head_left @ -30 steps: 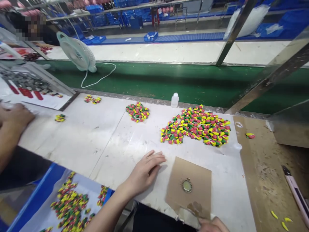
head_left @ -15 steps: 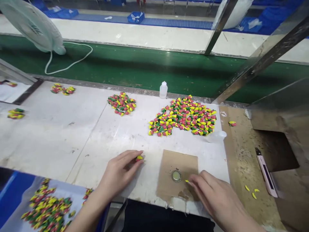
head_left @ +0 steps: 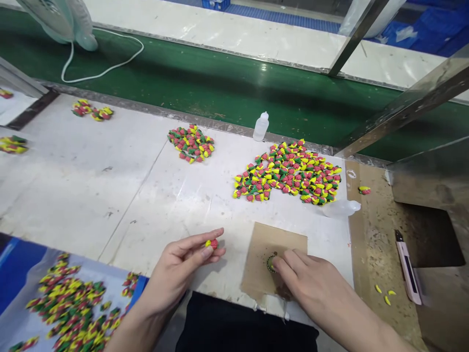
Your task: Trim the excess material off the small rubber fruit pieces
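Observation:
My left hand [head_left: 179, 266] holds a small red and yellow fruit-shaped piece [head_left: 211, 243] between thumb and fingers, above the white tabletop. On a brown cardboard square [head_left: 260, 239] lies a small round dish [head_left: 270, 263] with a dark beaded rim. The pinched fingertips of my right hand [head_left: 308, 278] are down at this dish and cover its right part. A bit of yellow shows at the fingertips, from a small yellow piece that is mostly hidden.
A large heap of fruit pieces [head_left: 289, 171] and a smaller heap [head_left: 192, 144] lie beyond my hands. One clear bottle [head_left: 261, 127] stands; another [head_left: 341, 209] lies down. At right are a pink cutter [head_left: 407, 269] and three yellow pieces [head_left: 387, 299]. A lined blue bin [head_left: 18, 278] holds more.
My right hand has moved left with the small yellow piece, from beside the round dish onto it. My left hand has turned, so the fruit-shaped piece shows more of its red side.

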### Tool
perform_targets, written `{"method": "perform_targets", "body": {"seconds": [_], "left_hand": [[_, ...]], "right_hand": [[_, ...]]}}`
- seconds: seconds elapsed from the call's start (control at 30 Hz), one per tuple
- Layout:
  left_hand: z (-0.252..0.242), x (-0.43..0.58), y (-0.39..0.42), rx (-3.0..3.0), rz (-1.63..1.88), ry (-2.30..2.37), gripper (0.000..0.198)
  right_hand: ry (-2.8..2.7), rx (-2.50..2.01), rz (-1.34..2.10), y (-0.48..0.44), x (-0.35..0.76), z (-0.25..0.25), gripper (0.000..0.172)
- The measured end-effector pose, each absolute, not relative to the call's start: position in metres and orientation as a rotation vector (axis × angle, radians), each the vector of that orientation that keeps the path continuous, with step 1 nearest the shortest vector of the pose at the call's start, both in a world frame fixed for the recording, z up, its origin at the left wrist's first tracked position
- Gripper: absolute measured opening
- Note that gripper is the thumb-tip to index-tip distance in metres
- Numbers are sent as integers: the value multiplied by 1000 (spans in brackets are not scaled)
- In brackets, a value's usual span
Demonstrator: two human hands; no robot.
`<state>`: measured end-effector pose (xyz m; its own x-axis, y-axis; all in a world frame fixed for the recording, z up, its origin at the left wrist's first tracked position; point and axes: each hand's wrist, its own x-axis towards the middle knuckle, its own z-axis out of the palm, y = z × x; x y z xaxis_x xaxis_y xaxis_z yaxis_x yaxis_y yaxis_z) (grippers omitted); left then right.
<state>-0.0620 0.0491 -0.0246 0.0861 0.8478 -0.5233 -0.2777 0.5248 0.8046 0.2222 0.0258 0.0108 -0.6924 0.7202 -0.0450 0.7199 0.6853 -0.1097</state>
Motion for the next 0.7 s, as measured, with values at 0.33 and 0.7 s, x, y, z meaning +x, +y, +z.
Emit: {"method": "perform_targets", "body": {"seconds": [0.33,0.7], "left_hand": [[-30,-68,28,397,972,906,31],[-4,-28,7,166,906,652,34]], "right_hand": [[-2890,-1221,149,30,219,9,39],[-2495,-1210,331,20,222,34,23]]}}
